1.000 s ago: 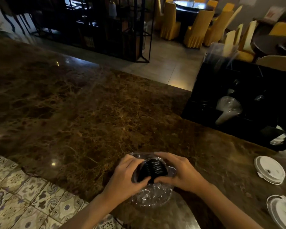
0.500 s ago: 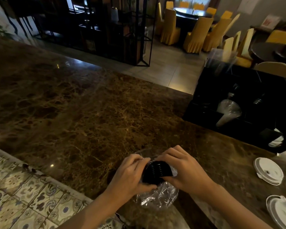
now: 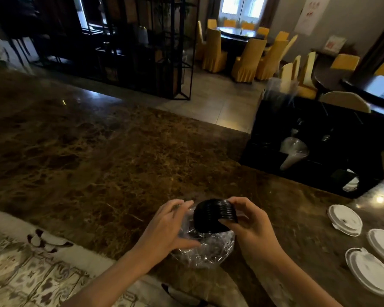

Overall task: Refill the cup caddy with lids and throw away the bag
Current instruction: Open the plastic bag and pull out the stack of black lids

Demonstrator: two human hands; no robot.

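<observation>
Lids (image 3: 213, 214), black stack, pinched in right hand (image 3: 251, 227) above bag (image 3: 208, 251); left hand (image 3: 166, 229) spread on bag.

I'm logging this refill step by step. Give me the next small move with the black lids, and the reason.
Probably lift the stack of black lids clear of the clear plastic bag. The right hand pinches the stack, which is mostly above the bag's mouth, while the left hand presses the bag down on the marble counter. The black cup caddy waits far right.
</observation>
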